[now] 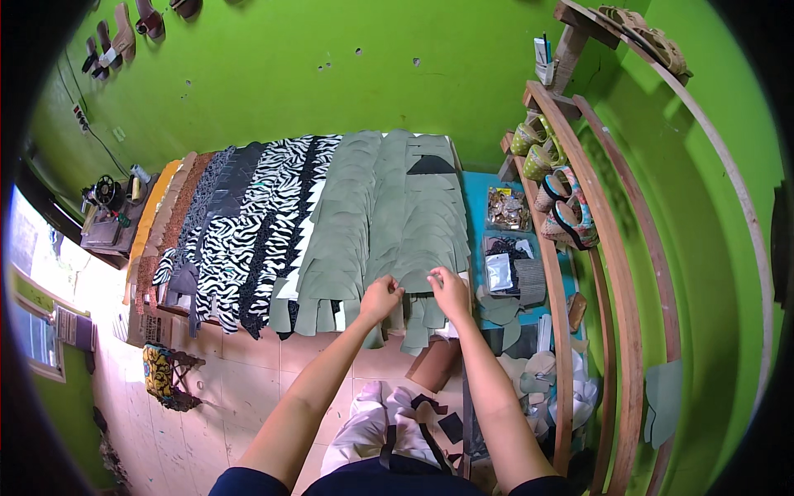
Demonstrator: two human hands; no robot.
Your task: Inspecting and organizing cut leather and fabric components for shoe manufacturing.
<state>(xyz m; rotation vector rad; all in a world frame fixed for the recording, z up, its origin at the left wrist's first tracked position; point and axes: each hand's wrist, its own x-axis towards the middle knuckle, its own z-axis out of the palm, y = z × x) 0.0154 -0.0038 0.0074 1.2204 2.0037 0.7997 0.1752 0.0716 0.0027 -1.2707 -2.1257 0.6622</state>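
Overlapping grey-green cut pieces of sheet material (337,215) lie in long rows across the right part of a wide table. At the near end of these rows, my left hand (381,299) and my right hand (447,292) are a short way apart. The fingers of each are pinched at opposite sides of one grey-green piece (416,281) with a curved edge. Just below my hands, narrower grey-green pieces hang over the table's front edge. A black piece (432,165) rests at the far end of the right row.
Zebra-print pieces (227,248), dark, brown and yellow rows fill the table's left. A sewing machine (106,194) stands beyond them. At right, plastic tubs (506,208) sit on a blue surface beside a wooden rack (579,207) with shoes (542,157). A patterned stool (161,372) stands on the floor.
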